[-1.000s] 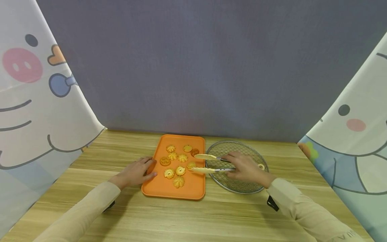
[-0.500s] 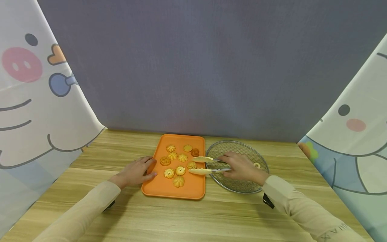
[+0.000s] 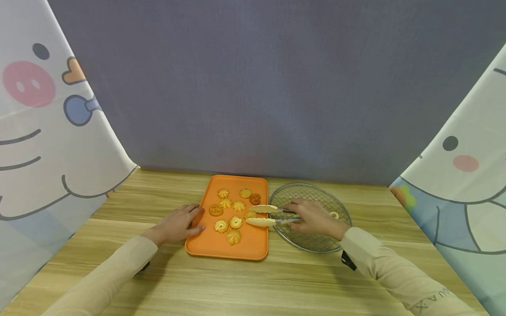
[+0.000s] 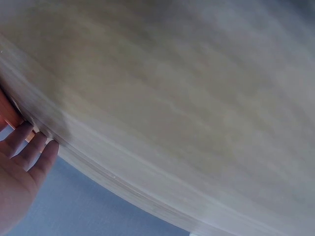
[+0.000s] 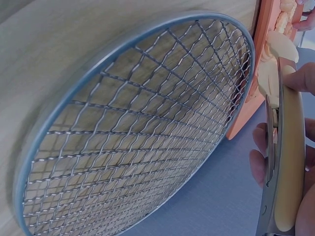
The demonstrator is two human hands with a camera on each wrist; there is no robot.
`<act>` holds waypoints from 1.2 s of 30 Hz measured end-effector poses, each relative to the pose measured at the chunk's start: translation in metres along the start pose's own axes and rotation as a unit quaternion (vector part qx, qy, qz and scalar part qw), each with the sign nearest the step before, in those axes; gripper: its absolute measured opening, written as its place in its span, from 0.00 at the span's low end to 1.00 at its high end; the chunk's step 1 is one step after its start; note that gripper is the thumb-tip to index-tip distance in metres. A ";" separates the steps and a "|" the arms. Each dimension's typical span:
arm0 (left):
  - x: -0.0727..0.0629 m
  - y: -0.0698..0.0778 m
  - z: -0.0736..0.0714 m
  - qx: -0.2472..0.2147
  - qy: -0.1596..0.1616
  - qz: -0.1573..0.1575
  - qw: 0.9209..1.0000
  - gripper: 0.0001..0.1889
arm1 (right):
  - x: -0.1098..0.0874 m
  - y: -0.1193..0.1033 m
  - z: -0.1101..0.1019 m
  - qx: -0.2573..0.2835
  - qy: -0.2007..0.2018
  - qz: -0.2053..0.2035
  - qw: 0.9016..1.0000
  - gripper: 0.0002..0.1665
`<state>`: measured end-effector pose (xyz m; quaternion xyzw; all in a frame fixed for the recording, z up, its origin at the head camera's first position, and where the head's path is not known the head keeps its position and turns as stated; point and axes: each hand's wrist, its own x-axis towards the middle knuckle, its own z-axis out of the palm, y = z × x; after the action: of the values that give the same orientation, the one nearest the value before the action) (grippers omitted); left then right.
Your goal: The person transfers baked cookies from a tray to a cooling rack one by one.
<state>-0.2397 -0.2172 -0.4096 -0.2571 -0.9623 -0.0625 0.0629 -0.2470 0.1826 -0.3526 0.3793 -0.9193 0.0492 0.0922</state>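
My left hand (image 3: 176, 225) rests at the left edge of an orange tray (image 3: 253, 248), thumb on its inner side; the left wrist view shows straight, relaxed fingers at the rim. My right hand (image 3: 312, 216) grips tongs (image 3: 261, 222) with cream tips and metal arms. Their tips stand apart on either side of a small swirled cookie (image 3: 251, 214), low over the tray's right side. Whether they touch it cannot be seen. In the right wrist view the thumb presses along the tongs' beige handle (image 5: 289, 162). Several other cookies (image 3: 233, 237) lie spread on the tray.
A round wire mesh rack (image 3: 296, 191) with a metal rim sits right of the tray, under my right hand. Both stand on a wooden table (image 3: 237, 285). A grey panel (image 3: 253, 87) rises behind, with cartoon-printed sheets (image 3: 51, 175) at the sides.
My right hand has moved left with the tongs, whose tips have come to both sides of the swirled cookie and drawn slightly closer together. The left hand and tray have stayed put.
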 end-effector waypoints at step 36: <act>0.001 -0.004 0.003 0.006 -0.007 0.003 1.000 0.32 | -0.016 0.033 -0.012 -0.002 0.041 0.054 0.998 0.28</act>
<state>-0.2426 -0.2193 -0.4124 -0.2599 -0.9623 -0.0550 0.0574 -0.2579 0.2190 -0.3446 0.3269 -0.9339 0.0675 0.1283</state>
